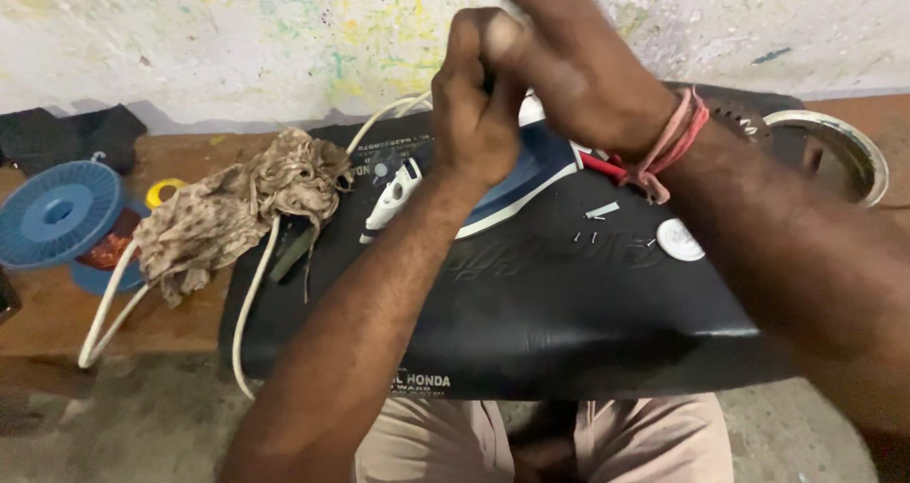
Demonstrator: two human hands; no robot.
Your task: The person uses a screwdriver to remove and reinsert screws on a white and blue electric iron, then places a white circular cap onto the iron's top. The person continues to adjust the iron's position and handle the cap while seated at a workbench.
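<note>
My left hand [474, 104] is closed in a fist around a small thing that I cannot make out, held above a blue and white clothes iron [517, 175]. My right hand [559, 61], with red threads tied at the wrist, presses against the left hand from the right, fingers curled on the same spot. The iron lies on a black padded seat [569, 303] resting across my lap. A white cable [256, 284] runs from the iron off to the left. Small metal screws [599, 213] and a white round cap [680, 239] lie on the seat.
A crumpled patterned rag [237, 213] sits at the seat's left end. A blue wire spool [59, 213] and a yellow tape roll [163, 191] lie on the wooden bench. A metal ring [858, 146] is at the right. Dark cloth [66, 137] lies by the paint-spattered wall.
</note>
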